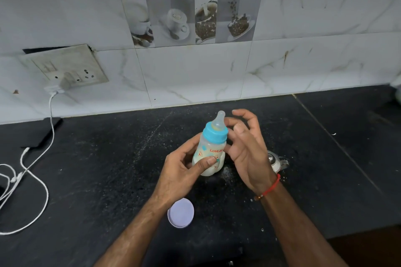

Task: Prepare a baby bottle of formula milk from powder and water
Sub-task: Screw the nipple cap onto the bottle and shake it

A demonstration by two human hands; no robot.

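You face a black speckled stone counter (pixel 97 169) with a seam running diagonally at right. Behind it, a wall of white marble-look tiles (pixel 314 60), stained in places. A panel of grey coffee-cup picture tiles (pixel 188 6) sits upper centre. At left, a grimy switch plate (pixel 65 67), tilted, with a white charger (pixel 54 89) plugged in; its cable (pixel 32 180) loops across the counter.

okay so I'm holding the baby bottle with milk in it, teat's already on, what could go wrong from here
1. Only your left hand grips the bottle; your right hand is open beside the blue collar, not on it. If the collar isn't fully tight, milk may leak when you shake.
2. The bottle is tilted in one hand over the hard counter; it could slip.
3. White grains lie scattered on the counter under the bottle, so setting the bottle down there may dirty its base.
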